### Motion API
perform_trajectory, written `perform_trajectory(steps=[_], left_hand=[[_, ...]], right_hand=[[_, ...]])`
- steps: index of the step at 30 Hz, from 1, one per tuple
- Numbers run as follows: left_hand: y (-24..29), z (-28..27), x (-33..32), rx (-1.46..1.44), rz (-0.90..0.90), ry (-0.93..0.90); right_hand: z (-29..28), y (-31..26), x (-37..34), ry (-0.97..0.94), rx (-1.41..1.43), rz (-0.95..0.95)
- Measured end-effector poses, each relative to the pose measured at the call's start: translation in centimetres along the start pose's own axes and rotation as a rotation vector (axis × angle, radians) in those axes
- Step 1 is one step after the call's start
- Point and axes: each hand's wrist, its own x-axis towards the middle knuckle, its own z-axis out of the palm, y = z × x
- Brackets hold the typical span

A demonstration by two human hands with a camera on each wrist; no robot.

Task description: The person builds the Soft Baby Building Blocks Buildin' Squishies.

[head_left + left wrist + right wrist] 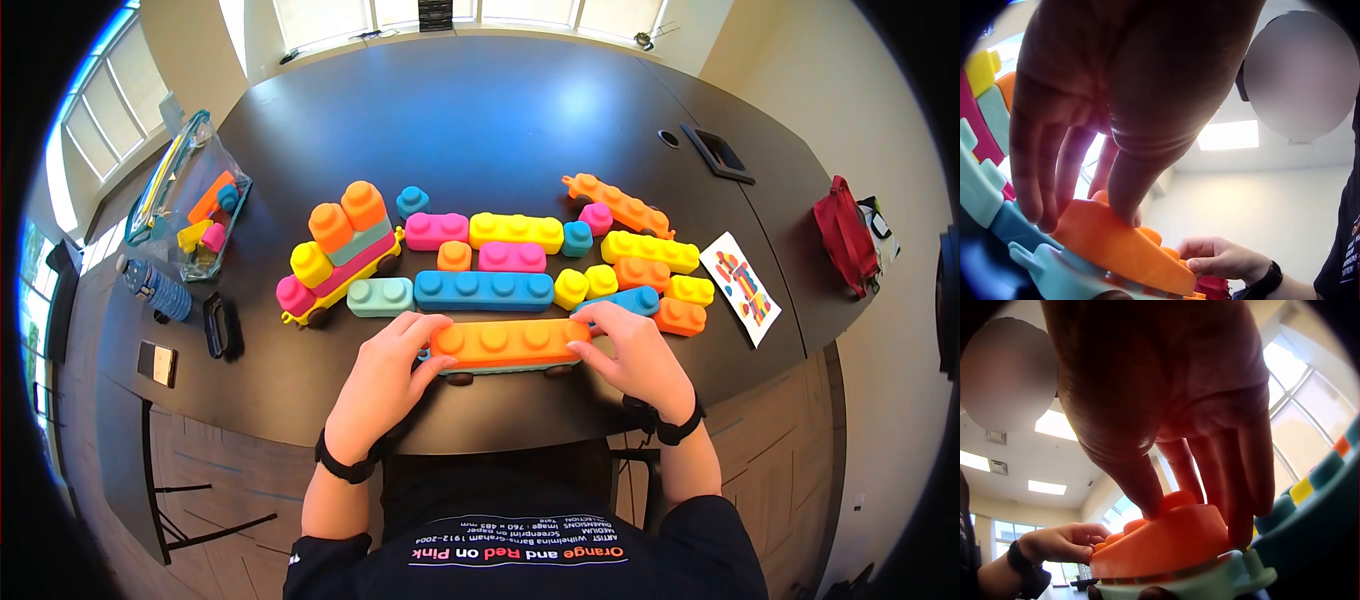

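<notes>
A long orange block (512, 352) with a row of studs lies along a pale teal wheeled base (1054, 270) near the table's front edge. Its left end is pinched between thumb and fingers of my left hand (385, 372). My right hand (642, 362) grips the opposite end the same way. In the left wrist view, a narrow gap with bits of the base's studs shows under the orange block. Just beyond it lies a long blue block (484, 291). To the left stands a yellow wheeled base (345, 288) stacked with magenta, teal, yellow and orange blocks.
Several loose blocks, among them a long yellow block (516, 233), spread behind my hands. An orange wheeled base (620, 207) sits at the back right, near a picture card (741, 288). Leftward are a clear bag (205, 262), a water bottle (158, 288) and a phone (157, 364).
</notes>
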Motion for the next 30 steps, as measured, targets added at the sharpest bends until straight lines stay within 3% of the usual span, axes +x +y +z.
perform_trajectory(steps=[6,8,30], left_hand=[[-0.36,0.16,0.22,0.011,-0.014,-0.024],[-0.26,0.25,0.20,0.015,-0.009,-0.022],[-0.29,0.62,-0.03,0.018,-0.023,-0.028]], right_hand=[[0.53,0.28,-0.22,0.062,0.000,-0.095],[0.47,0.31,-0.44,-0.006,0.008,-0.014],[0.22,-0.05,-0.41,-0.019,-0.007,0.035]])
